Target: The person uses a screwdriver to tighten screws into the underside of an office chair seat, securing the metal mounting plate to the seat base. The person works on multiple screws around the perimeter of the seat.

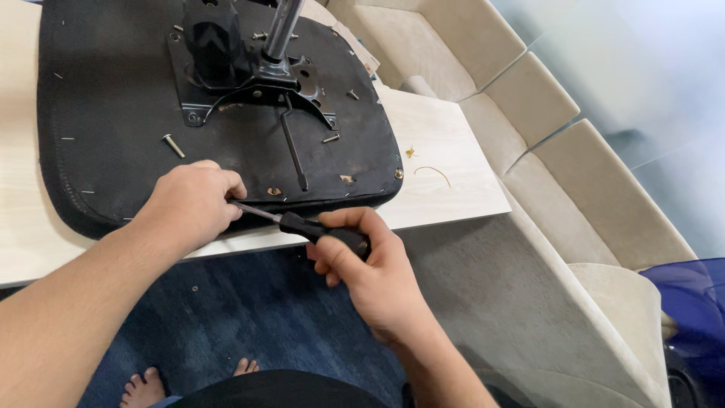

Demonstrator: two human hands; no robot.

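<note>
Here the right hand (377, 272) gripped the black screwdriver (302, 224) by its handle; its shaft ran up-left to the upturned chair seat (113, 128) on the table (445, 159). The left hand (192, 204), closed around the tip, sat nearer the seat's front edge.

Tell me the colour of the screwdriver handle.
Black; the screwdriver handle shows best in the head view, in the right hand.

Black seat base (113, 113) is sitting on a pale wood-grain counter (445, 159), black-handled screwdriver (325, 230), beige couch (559, 151), dark blue carpet (249, 310) showing underneath.
</note>
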